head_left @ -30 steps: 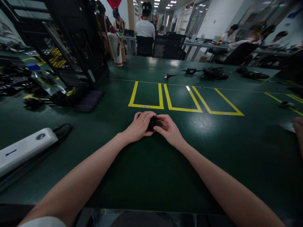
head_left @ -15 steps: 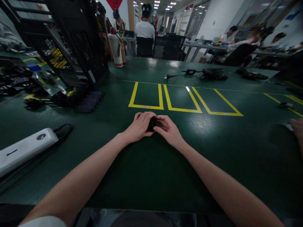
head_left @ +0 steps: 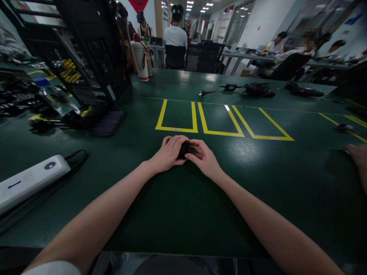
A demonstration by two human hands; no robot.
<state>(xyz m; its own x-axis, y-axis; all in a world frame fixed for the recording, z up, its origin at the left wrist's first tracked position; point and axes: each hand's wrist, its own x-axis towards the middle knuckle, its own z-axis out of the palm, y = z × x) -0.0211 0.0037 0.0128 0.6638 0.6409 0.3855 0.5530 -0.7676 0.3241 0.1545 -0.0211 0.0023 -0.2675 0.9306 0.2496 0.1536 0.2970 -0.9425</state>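
Observation:
Between my two hands is a small black object (head_left: 183, 150), mostly covered by fingers, so its kind cannot be made out. My left hand (head_left: 169, 152) wraps over it from the left, fingers on top and thumb below. From the right, my right hand (head_left: 204, 158) grips its edge with fingertips above and thumb at the side. Both hands are low over the green table (head_left: 183, 214), just in front of the yellow tape outlines (head_left: 177, 130).
A white elongated device (head_left: 34, 179) with a cable lies at left. Behind it stands a black computer case (head_left: 94, 57). A cup (head_left: 140, 61) and coiled black power cable (head_left: 259, 90) sit farther back. Another person's hand (head_left: 358, 154) rests at the right edge.
My hands and the black object stay almost still. At the right edge, the other person's hand has shifted slightly left.

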